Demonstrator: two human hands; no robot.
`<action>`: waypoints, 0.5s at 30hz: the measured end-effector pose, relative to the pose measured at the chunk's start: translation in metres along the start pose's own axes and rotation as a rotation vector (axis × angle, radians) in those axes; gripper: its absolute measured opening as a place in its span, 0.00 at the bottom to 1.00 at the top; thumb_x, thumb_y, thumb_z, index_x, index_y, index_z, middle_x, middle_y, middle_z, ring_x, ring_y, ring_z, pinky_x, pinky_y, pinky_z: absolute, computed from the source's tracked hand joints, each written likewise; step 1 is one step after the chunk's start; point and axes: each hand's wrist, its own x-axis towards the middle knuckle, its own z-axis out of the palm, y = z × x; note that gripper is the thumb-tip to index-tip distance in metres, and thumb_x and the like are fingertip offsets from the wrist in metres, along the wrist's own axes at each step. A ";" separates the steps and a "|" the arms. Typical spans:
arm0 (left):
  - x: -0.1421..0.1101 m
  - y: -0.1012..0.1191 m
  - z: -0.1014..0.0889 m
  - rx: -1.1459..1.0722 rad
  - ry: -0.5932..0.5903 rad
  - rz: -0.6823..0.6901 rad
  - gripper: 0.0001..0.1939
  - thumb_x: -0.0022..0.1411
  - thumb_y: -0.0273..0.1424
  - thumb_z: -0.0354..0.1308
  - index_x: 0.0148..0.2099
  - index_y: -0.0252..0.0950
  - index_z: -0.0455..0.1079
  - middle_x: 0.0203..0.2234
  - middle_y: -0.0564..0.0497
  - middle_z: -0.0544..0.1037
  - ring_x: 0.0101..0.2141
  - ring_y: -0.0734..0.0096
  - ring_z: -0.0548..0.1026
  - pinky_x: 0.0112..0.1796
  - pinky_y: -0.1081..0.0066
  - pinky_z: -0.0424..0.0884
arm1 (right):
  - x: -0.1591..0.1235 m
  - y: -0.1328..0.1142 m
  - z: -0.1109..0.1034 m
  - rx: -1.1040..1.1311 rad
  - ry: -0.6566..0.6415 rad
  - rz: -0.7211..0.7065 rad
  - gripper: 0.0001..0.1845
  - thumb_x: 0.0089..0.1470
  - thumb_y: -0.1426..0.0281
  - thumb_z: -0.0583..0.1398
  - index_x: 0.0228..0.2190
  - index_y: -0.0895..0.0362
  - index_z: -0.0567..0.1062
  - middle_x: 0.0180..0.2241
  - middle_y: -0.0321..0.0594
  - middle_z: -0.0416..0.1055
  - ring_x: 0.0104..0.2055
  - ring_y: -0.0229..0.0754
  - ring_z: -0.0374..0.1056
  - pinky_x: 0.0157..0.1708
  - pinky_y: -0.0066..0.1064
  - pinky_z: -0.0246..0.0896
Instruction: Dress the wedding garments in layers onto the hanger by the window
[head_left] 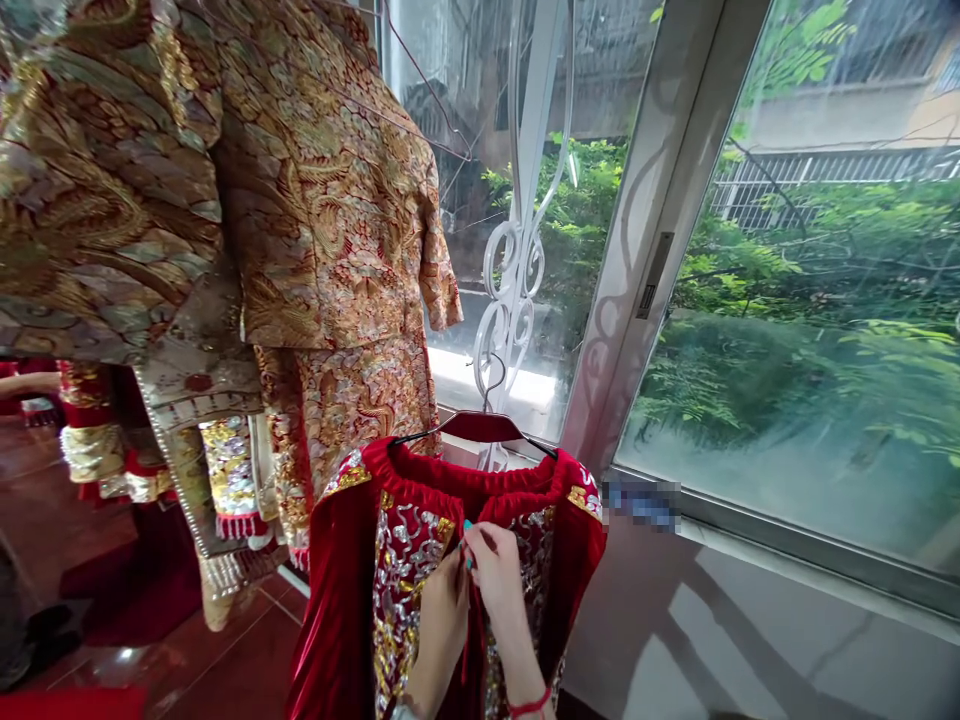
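- The left hand [444, 625] is nearly closed, and its fingers seem to be pinching a thin red cord [465, 650] at the front of a red velvet jacket [330, 600].
- The right hand [501, 585] is pinching right beside it, and it seems to be holding the same cord. The fingertips are partly hidden, so this is hard to tell.
- The jacket is hanging in front of the person on a black hanger [480, 428], and the hanger's thin hook [491, 385] is reaching up to a white metal window scroll [514, 290].
- A gold and red embroidered robe [330, 200] is hanging just to the left of the jacket, above a shiny red tile floor [247, 660].
- A hard tug could be making the hook slip off, and then the jacket could be dropping to the floor.
- Pulling the cord the wrong way could be making a tight knot.
- Fingers or the cord could be catching on the silver sequin panel [405, 580], and that could be pulling the sequins loose.
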 end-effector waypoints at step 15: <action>0.001 0.005 -0.025 -0.596 -0.189 -0.294 0.22 0.54 0.51 0.62 0.40 0.38 0.71 0.35 0.49 0.75 0.38 0.64 0.74 0.43 0.67 0.72 | -0.013 0.010 -0.045 -0.562 -0.387 -0.210 0.15 0.60 0.65 0.55 0.23 0.57 0.71 0.21 0.32 0.65 0.24 0.36 0.59 0.26 0.26 0.51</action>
